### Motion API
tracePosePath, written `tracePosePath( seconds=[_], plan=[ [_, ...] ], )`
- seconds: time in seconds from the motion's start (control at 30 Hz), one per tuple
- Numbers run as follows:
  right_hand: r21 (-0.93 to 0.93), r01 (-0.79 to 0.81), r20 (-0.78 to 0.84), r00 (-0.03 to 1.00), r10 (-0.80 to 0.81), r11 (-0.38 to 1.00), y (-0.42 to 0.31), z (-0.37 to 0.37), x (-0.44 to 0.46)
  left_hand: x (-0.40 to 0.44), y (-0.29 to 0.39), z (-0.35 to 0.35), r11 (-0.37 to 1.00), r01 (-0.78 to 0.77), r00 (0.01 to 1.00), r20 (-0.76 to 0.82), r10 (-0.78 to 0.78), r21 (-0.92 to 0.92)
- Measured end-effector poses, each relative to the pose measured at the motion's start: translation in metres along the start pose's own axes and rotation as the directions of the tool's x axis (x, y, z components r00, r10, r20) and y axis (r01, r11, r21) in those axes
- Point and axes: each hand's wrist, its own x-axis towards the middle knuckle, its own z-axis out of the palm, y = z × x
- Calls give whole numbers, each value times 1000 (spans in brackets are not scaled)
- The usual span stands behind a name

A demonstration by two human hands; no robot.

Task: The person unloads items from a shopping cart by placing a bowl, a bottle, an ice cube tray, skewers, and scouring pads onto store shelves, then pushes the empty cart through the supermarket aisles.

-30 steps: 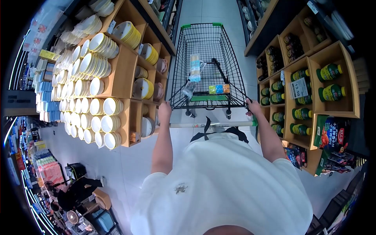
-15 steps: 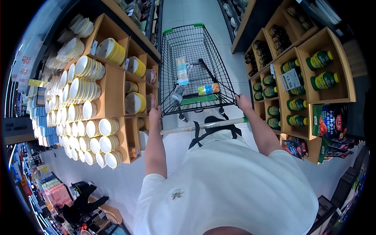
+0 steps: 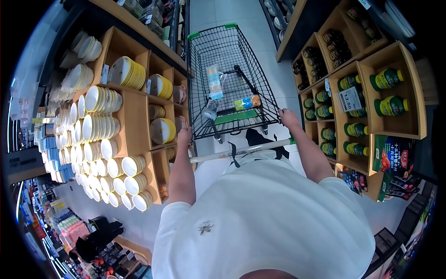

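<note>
A black wire shopping cart with green corners stands before me. My left hand is closed on the cart's near left side, its fingers partly hidden. My right hand grips the near right corner of its frame. The pale handlebar runs between my forearms, close to my body, with neither hand on it. Inside the cart lie a long light-blue packet, a clear plastic package and a small orange, yellow and green pack.
Wooden shelves on the left hold stacked white and yellow bowls close to my left arm. On the right, shelves carry green jars with yellow lids and a price card. A tiled aisle runs ahead. A person in dark clothes is behind at lower left.
The shelves on both sides have shifted slightly back toward me and outward in view as the cart and I advance. Both hands keep their hold on the cart.
</note>
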Motion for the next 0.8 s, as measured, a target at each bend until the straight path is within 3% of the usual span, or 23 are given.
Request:
tracePosePath(
  seconds=[0.23,0.37,0.43,0.5,0.57,0.6,0.67,0.8],
  plan=[
    [17,-11,21,1000,10,1000,-20,-18,17,-13,38,-23,983,-155,979,-121,166,94],
    [-6,-11,-23,1000,11,1000,-34,-21,19,-1,40,-21,967,-82,989,-103,109,242],
    [4,242,-317,920,-228,970,-54,-20,24,-10,55,-28,963,-45,995,-78,68,266],
    [140,280,-258,936,-239,950,-88,-24,36,-16,70,-32,969,-26,996,-75,45,245],
    [138,345,-258,917,-303,928,-110,6,66,-14,80,-38,945,36,999,-38,-25,325],
    [197,293,-157,951,-265,935,-127,11,80,-18,94,-47,938,58,998,-17,-55,341],
    [66,458,-212,875,-436,886,-125,65,129,-10,93,-40,921,42,999,-7,-42,388],
    [-403,393,95,916,-389,827,-114,148,207,9,85,-36,915,-33,998,69,6,403]
  ],
)
